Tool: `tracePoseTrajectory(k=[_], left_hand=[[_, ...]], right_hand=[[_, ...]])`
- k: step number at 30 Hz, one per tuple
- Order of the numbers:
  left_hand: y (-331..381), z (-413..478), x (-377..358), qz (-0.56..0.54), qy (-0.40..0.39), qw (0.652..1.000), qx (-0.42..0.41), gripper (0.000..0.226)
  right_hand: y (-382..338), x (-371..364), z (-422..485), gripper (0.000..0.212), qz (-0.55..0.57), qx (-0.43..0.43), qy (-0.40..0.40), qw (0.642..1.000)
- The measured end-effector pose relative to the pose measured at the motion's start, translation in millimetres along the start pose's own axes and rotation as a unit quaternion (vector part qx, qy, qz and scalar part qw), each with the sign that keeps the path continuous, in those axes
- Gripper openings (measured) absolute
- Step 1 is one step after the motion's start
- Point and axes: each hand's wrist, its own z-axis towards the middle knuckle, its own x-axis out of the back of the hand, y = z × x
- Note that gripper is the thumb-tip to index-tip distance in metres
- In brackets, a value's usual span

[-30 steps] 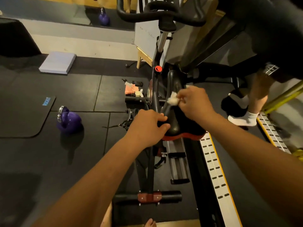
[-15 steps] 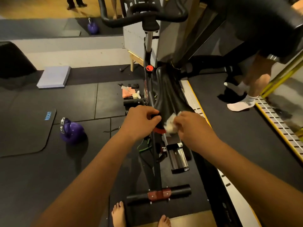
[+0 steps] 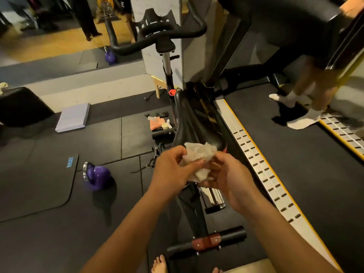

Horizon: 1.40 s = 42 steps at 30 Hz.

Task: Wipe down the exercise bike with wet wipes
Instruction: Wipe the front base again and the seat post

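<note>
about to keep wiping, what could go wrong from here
The wipe is crumpled between the left hand and right hand, so it may only smear the saddle unless refolded. The bare foot sits close to the rear stabiliser bar; a step forward could stub toes. The purple kettlebell lies on the floor nearby, a possible trip when moving round.

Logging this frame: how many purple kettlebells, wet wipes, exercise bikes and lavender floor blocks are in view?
Purple kettlebells: 2
Wet wipe: 1, held by the left hand and right hand
Exercise bike: 1
Lavender floor block: 1
Total: 5
</note>
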Motion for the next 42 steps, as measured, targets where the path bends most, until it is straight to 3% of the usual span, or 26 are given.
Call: tracePoseTrajectory(k=[3, 5, 9, 12, 15, 17, 20, 23, 25, 28, 32, 34, 37, 39, 42], left_hand=[[5.1, -2.2, -4.5, 0.033, -0.019, 0.999, 0.01, 0.024], [10.4, -3.3, -5.8, 0.042, -0.053, 0.998, 0.015, 0.022], [17.3, -4.5, -5.7, -0.061, -0.059, 0.996, 0.039, 0.028], [22.3, -7.9, -8.6, -0.115, -0.033, 0.992, 0.04, 0.03], [26.5, -11.1, -12.0, -0.156, -0.028, 0.986, 0.057, 0.017], [27.1, -11.5, -11.9, -0.188, -0.035, 0.979, 0.072, 0.011], [26.3, -12.4, -10.5, -0.198, -0.055, 0.976, 0.075, 0.024], [23.3, -12.6, -10.6, -0.184, -0.034, 0.98, 0.064, 0.029], [23.3, -12.4, -10.0, -0.181, -0.027, 0.982, 0.043, 0.033], [28.2, -15.1, -6.2, -0.16, -0.073, 0.984, -0.003, 0.061], [32.7, -8.8, 2.8, -0.016, -0.123, 0.991, -0.045, 0.043], [31.7, -2.6, 5.8, 0.039, -0.095, 0.994, -0.046, 0.042], [29.9, 0.8, 9.3, 0.025, -0.049, 0.998, -0.036, 0.054], [24.7, 0.9, 12.0, 0.04, -0.035, 0.998, -0.037, 0.057], [15.0, -0.7, 14.9, 0.086, -0.022, 0.995, -0.047, 0.036]], right_hand=[[-0.8, 9.3, -5.1, 0.016, -0.139, 0.09, 0.013, 0.986], [-3.8, 16.1, -3.7, 0.01, -0.169, 0.128, 0.029, 0.977], [-9.5, 29.5, 0.8, 0.008, -0.116, 0.114, 0.04, 0.986], [-8.8, 29.5, 1.0, 0.019, -0.029, 0.073, 0.036, 0.996], [-7.8, 29.0, -1.1, 0.022, 0.062, 0.048, 0.034, 0.996], [-8.0, 29.4, -3.6, 0.024, 0.061, 0.022, -0.006, 0.998], [-9.7, 26.8, -8.3, 0.029, 0.054, -0.002, -0.065, 0.996], [-10.5, 22.5, -8.5, 0.025, 0.05, 0.012, -0.022, 0.998], [-10.4, 21.5, -6.3, 0.024, 0.021, 0.039, 0.034, 0.998], [-13.0, 21.3, -4.1, 0.033, -0.06, 0.092, 0.107, 0.988], [-20.9, 21.3, 1.5, 0.037, -0.129, 0.162, 0.167, 0.964], [-25.7, 19.3, 3.5, 0.034, -0.117, 0.177, 0.157, 0.965], [-29.3, 20.5, 0.6, 0.03, -0.187, 0.194, 0.059, 0.961], [-28.8, 23.8, -2.1, 0.03, -0.309, 0.184, -0.005, 0.933], [-25.6, 26.2, -0.4, 0.012, -0.447, 0.213, 0.03, 0.868]])
